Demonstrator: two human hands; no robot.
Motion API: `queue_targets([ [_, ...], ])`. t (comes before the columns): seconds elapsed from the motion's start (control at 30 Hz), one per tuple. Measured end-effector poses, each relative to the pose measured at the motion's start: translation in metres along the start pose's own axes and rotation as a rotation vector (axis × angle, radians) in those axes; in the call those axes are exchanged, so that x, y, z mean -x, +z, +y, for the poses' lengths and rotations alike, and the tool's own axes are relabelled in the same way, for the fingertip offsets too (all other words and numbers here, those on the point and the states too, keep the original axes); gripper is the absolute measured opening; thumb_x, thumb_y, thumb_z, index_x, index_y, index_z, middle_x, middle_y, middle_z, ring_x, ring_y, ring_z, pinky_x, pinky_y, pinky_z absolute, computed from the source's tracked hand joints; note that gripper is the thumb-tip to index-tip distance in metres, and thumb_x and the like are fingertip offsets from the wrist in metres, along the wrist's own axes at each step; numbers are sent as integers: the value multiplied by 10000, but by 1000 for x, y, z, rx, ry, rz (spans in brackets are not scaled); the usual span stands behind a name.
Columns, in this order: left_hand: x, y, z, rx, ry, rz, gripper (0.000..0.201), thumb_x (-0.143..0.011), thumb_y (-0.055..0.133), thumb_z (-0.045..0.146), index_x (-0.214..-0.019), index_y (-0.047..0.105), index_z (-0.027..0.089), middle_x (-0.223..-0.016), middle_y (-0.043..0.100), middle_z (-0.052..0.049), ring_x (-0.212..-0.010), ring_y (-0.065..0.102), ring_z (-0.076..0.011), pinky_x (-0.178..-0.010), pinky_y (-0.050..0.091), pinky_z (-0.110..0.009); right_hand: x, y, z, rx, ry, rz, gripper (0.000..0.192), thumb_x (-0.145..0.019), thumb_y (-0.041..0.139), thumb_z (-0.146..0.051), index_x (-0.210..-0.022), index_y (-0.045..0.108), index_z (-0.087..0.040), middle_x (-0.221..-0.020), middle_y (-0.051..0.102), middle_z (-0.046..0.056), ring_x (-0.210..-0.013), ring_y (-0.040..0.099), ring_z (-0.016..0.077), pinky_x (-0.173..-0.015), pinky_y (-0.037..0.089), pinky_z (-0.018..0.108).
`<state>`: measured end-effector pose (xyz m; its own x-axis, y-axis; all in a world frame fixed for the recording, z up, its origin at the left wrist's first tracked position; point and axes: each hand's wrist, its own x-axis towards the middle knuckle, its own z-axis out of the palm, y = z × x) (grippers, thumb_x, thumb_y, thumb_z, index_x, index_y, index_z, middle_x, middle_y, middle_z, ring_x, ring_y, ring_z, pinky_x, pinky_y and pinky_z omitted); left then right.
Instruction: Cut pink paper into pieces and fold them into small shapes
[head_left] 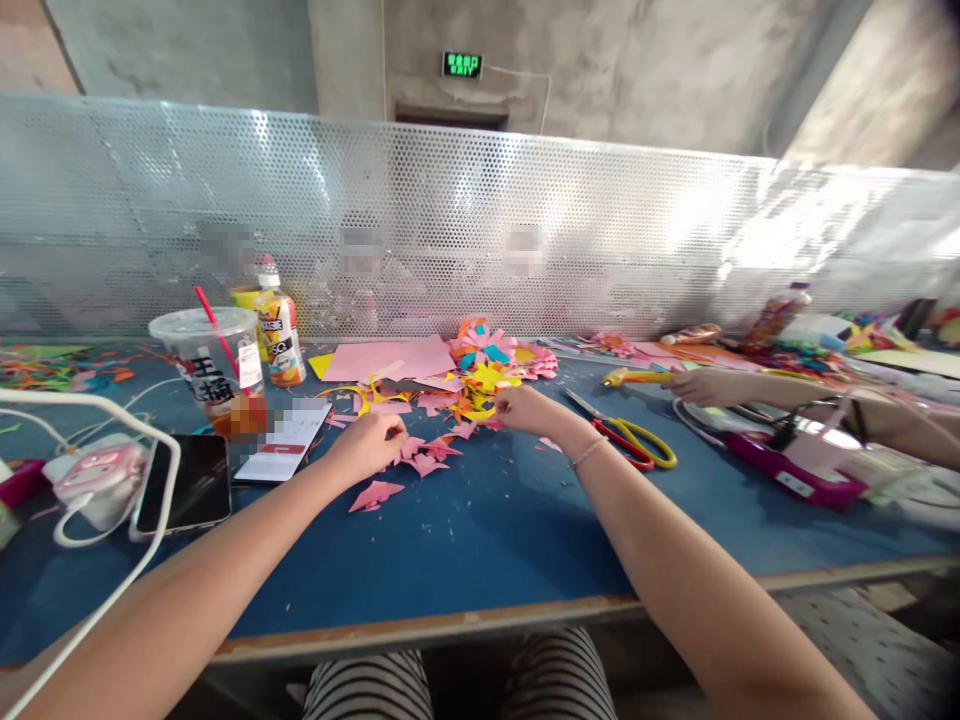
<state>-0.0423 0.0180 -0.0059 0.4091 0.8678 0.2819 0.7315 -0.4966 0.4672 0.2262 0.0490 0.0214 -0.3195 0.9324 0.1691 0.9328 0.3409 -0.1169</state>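
My left hand [367,445] is low over the blue table, its fingers curled beside pink paper cut-outs [426,465]. One folded pink piece [376,495] lies apart, closer to me. My right hand [523,410] is closed at the edge of the paper pile, by a yellow paper flower [489,378]. What either hand holds, if anything, is hidden by the fingers. Beyond them is a pink paper flower with blue bits [486,345]. Scissors with red and yellow handles [637,445] lie to the right of my right hand.
Left are a plastic drink cup [206,370], a juice bottle [279,330], a lit phone [285,440], a dark phone [186,485] and a white cable [171,470]. A perforated metal screen [480,220] stands behind. At right, another person's hand [694,385] is near yellow-handled scissors [634,377].
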Motion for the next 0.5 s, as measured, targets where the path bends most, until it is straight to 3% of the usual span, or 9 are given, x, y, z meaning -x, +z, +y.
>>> queue_targets([
  [0.13,-2,0,1,42,55,100,181,-738,446,277,-677,592,189,-708,623,-39,-660,560,-166,-620,390,-263,-2,-7,-4,-92,53,166,96,-698,489,-204,-709,551,-133,-677,592,40,-618,499,117,-533,333,205],
  [0.27,-2,0,7,237,72,127,198,-757,464,314,-820,596,181,-870,631,-54,-809,572,-181,-717,425,-290,-1,-6,-26,-384,-15,399,33,-674,502,-171,-694,523,-155,-631,564,5,-579,500,103,-537,364,209],
  [0.4,0,0,13,594,-12,34,345,-760,480,422,-977,540,161,-953,611,-86,-884,579,-196,-733,457,-320,5,5,-55,-646,-177,366,51,-698,503,-194,-689,541,-162,-673,583,10,-587,512,99,-553,399,221],
  [0.5,0,1,14,757,-100,-21,405,-734,520,449,-1004,513,147,-960,607,-108,-860,594,-204,-706,474,-333,12,9,-71,-701,-204,300,70,-701,523,-192,-694,586,-163,-704,609,25,-622,533,107,-587,423,234],
])
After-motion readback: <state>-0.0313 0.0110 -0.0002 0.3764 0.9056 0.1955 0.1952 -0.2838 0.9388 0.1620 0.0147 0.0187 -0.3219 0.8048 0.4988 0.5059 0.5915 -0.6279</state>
